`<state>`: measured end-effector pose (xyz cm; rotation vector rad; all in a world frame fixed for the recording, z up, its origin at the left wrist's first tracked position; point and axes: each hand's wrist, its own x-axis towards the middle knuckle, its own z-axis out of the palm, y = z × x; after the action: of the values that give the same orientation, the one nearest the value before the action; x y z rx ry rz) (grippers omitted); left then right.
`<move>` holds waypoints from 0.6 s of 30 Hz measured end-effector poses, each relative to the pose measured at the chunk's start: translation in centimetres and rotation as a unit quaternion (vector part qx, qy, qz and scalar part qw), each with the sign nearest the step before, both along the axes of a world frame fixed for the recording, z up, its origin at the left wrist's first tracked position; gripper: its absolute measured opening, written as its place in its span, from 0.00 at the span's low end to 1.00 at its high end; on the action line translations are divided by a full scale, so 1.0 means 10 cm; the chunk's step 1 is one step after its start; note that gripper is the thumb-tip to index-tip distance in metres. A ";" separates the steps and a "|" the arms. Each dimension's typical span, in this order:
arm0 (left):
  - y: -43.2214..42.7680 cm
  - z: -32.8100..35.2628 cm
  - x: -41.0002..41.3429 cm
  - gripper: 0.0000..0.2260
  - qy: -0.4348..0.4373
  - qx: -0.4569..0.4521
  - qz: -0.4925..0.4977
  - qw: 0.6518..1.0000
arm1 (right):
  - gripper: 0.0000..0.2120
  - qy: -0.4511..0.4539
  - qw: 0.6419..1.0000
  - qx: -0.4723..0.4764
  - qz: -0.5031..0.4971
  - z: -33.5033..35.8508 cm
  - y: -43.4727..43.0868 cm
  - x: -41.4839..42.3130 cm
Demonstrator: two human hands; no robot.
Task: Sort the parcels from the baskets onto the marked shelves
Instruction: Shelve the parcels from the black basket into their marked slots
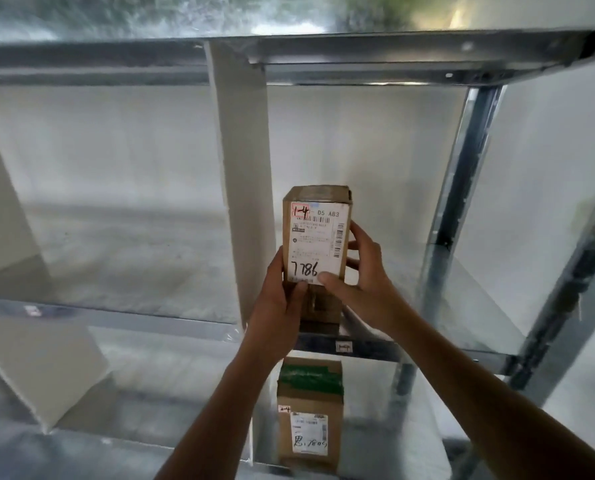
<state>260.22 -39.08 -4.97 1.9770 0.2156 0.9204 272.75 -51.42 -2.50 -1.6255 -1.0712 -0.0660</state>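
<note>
While the left hand grips its lower left edge, the tall brown cardboard parcel, its white label marked 1-4 and 7786, stands upright at the metal shelf front, right hand curled round its right side; white foam divider just left, open bay right, up to the galvanised post

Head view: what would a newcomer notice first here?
First, the box at centre, held upright by the left hand and right hand at the front edge of a metal shelf, its label handwritten 7786 and marked 1-4. A second box with green tape stands one level below, right under it. A white divider rises just left of the held box.
</note>
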 end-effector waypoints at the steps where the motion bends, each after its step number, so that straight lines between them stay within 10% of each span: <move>1: -0.02 0.00 0.02 0.25 0.009 -0.002 0.018 1.000 | 0.43 0.001 1.000 -0.002 -0.005 -0.02 0.03 0.03; 18: -0.54 -0.27 -1.06 0.25 0.052 0.163 0.223 0.960 | 0.39 -0.094 0.984 -0.132 -0.067 -0.37 -0.72 -0.77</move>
<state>249.63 -44.44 -7.64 2.3358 0.6234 1.1962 265.09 -58.67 -6.18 -1.9617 -1.1495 -0.1751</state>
